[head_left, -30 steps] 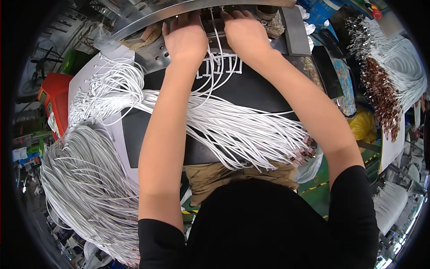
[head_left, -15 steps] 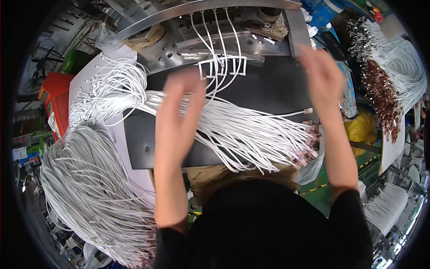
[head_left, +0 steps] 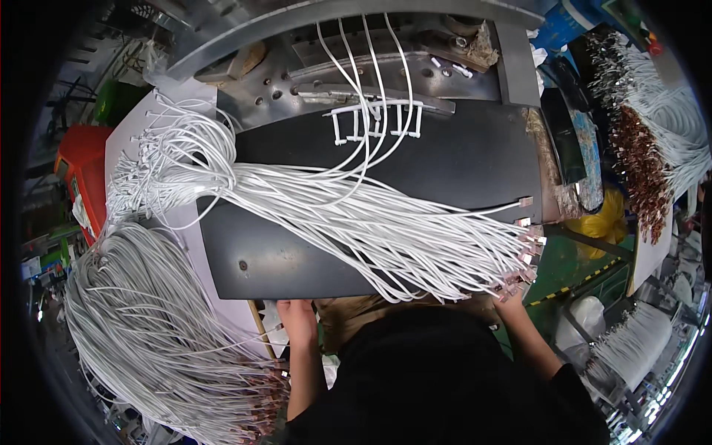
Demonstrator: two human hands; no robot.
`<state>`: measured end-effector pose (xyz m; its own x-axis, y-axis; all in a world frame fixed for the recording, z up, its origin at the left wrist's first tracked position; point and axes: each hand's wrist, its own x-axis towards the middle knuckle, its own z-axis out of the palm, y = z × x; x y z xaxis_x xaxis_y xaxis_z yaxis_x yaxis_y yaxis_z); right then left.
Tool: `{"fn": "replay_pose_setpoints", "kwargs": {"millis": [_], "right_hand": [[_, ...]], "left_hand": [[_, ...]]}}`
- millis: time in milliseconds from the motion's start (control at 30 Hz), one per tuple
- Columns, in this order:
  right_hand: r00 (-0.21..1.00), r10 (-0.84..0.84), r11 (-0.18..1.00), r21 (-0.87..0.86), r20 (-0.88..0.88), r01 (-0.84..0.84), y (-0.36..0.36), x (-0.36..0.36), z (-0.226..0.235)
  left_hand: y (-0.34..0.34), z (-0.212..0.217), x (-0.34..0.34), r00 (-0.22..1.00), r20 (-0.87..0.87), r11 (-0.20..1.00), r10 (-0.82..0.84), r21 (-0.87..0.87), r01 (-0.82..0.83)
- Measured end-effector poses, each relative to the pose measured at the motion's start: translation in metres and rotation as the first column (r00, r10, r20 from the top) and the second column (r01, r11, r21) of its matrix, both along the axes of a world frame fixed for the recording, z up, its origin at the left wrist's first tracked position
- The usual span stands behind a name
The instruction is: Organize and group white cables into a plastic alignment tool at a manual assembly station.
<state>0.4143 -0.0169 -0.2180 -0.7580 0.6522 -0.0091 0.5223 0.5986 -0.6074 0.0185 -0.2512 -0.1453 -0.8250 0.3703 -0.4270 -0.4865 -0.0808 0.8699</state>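
Note:
My left hand [head_left: 297,320] is at the front edge of the dark metal table [head_left: 274,271], its fingers hidden beneath that edge. Close to the table's front right corner, my right hand [head_left: 510,302] sits just below the connector ends of a bundle of white cables [head_left: 371,230]; its fingers are mostly hidden there. The bundle lies across the table, with copper-coloured plugs [head_left: 526,259] at the right and a looped end at the left. Four of the thin white leads [head_left: 380,81] run up into the machine [head_left: 348,44], passing over a white moulded plastic frame [head_left: 374,122].
A larger pile of white cables [head_left: 148,319] hangs at the lower left, beside a red box [head_left: 81,167]. Another cable bundle [head_left: 660,126] is at the far right. A blue-edged dark tray [head_left: 589,163] and a yellow bag [head_left: 608,219] stand right of the table.
Both hands have dropped from above the table to its front edge, the left one off the cable bundle and the right one down from the upper right. The view has shifted slightly.

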Motion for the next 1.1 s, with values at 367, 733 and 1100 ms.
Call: {"fn": "replay_pose_setpoints", "kwargs": {"millis": [367, 733, 1100], "right_hand": [[0.996, -0.061, 0.986, -0.148, 0.067, 0.070, 0.029, -0.020, -0.005], [0.951, -0.121, 0.859, -0.450, 0.285, 0.244, 0.032, -0.041, 0.055], [0.524, -0.272, 0.845, -0.460, -0.807, -0.271, 0.117, -0.072, 0.275]], "left_hand": [[-0.003, -0.013, -0.005, 0.999, 0.019, 0.997, 0.028, -0.068, -0.026], [-0.008, -0.021, -0.006, 0.997, -0.022, 0.994, -0.079, -0.073, 0.077], [0.075, 0.176, 0.023, 0.178, -0.950, 0.958, 0.258, 0.275, 0.081]]}}
